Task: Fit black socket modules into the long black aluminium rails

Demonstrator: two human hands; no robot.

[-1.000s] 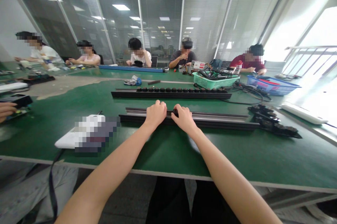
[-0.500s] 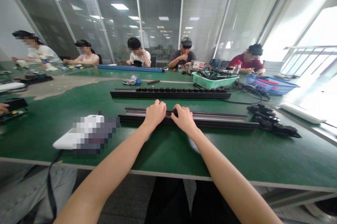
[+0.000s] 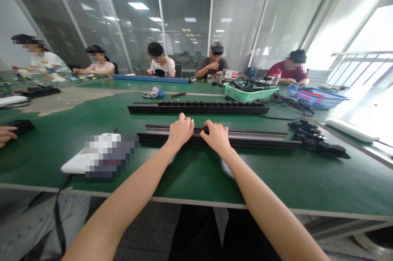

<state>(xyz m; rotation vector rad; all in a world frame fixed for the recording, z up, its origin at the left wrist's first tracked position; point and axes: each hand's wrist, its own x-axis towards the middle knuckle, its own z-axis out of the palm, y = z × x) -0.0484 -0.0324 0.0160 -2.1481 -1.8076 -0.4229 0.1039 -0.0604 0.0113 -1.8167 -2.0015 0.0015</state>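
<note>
A long black metal rail [image 3: 260, 143] with a silvery channel lies across the table in front of me. My left hand [image 3: 181, 131] is closed over the rail near its middle, fingers curled on the far side. Just to its right, my right hand [image 3: 216, 135] is closed, with a small dark part [image 3: 206, 130] showing between thumb and fingers at the channel. Most of that part is hidden. Behind lies a second black rail [image 3: 196, 110] with a row of small black pieces [image 3: 211, 104] along it. More black pieces [image 3: 319, 140] are clustered at the near rail's right end.
A pixelated item beside a white device [image 3: 73, 165] lies at left on the green table [image 3: 196, 183]. A green basket [image 3: 250, 95] with cables and a blue basket [image 3: 319, 98] stand at back right. Several people sit opposite; another person's hand [image 3: 6, 135] is at far left.
My right hand has shifted slightly, its fingers lifting a little at the rail. My left hand has hardly moved. At far left, the other person's hand and black item have moved.
</note>
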